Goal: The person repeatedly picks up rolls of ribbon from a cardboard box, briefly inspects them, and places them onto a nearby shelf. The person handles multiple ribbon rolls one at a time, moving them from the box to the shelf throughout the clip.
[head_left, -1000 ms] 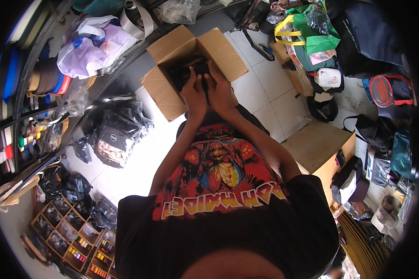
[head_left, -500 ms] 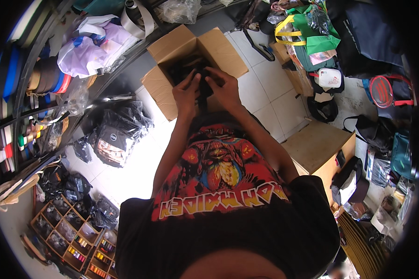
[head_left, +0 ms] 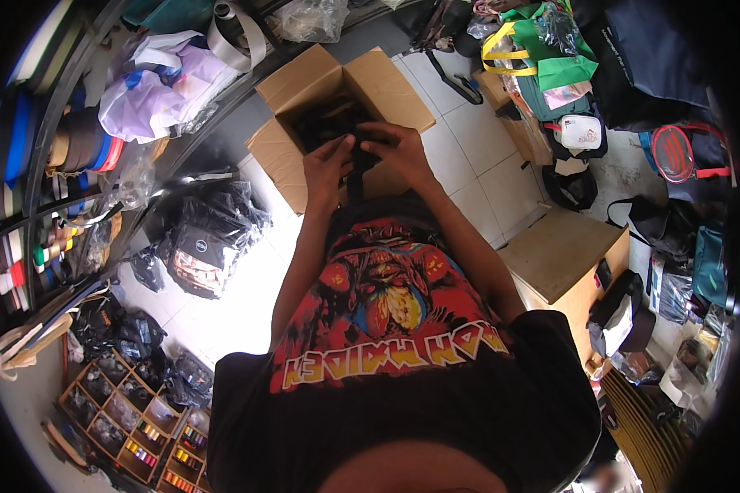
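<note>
Where both hands meet above the open cardboard box (head_left: 304, 90), the left hand (head_left: 327, 164) and right hand (head_left: 399, 152) pinch a black strap (head_left: 355, 177) between curled fingers, its end hanging just below them. Beyond the fingertips the box holds dark items, too shadowed to identify. White floor tiles (head_left: 477, 156) lie right of the fingers; a black plastic-wrapped backpack (head_left: 210, 238) sits left, and a second closed box (head_left: 563, 259) lies lower right.

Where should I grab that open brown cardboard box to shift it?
Probably grip the open brown cardboard box by its two opposite side walls, below the splayed flaps, coming from above. The flaps fold outward and would bend; the left hand and right hand occupy the opening.
</note>
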`<action>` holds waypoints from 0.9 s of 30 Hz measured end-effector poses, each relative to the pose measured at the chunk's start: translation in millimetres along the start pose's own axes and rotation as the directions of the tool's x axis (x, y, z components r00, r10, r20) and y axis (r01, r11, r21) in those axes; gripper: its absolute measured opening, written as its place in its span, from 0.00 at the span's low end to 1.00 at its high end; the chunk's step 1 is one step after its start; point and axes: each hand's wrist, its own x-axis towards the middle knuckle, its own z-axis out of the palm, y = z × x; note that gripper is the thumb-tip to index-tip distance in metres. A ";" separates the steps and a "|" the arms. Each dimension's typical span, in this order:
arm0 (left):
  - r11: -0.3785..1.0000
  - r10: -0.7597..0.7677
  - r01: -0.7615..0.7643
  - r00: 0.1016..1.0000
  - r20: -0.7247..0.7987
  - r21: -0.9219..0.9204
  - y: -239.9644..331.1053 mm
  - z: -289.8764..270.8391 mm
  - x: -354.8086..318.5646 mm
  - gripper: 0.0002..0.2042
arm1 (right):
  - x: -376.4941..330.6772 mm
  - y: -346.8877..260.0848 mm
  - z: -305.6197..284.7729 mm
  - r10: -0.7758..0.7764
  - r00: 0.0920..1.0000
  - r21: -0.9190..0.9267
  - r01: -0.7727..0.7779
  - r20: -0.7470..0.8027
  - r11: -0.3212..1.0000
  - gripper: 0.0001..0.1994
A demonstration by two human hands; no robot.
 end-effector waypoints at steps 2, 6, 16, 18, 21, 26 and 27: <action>0.998 0.063 -0.063 0.997 0.037 0.023 -1.8 -0.9 1.2 0.23 | -4.2 0.2 9.2 -0.114 0.992 -0.053 0.111 -0.056 0.992 0.22; 0.939 0.271 -0.248 0.960 -0.066 0.239 -7.7 10.9 -0.2 0.24 | -14.3 -14.4 31.5 0.012 0.992 -0.271 -0.047 -0.127 0.961 0.24; 0.766 0.506 -0.375 0.853 -0.128 0.522 -16.7 25.2 -2.2 0.19 | -15.2 -11.9 42.2 -0.008 0.995 -0.235 -0.016 -0.098 0.972 0.25; 0.763 0.532 -0.425 0.841 -0.101 0.487 -22.1 22.1 3.2 0.19 | -11.8 -5.0 39.6 -0.033 0.994 -0.200 0.012 -0.106 0.980 0.25; 0.809 0.498 -0.445 0.866 -0.046 0.385 -20.1 15.6 8.7 0.19 | -2.7 7.9 27.3 -0.093 0.990 -0.116 0.080 -0.109 0.990 0.23; 0.973 0.116 -0.110 0.993 -0.018 0.201 -6.0 4.9 3.8 0.20 | -1.8 6.7 12.2 -0.013 0.998 -0.121 0.005 -0.062 0.993 0.20; 0.987 0.100 -0.098 0.995 -0.013 0.127 -7.1 3.7 5.4 0.20 | -1.6 7.2 10.2 -0.014 0.999 -0.095 0.010 -0.037 0.995 0.20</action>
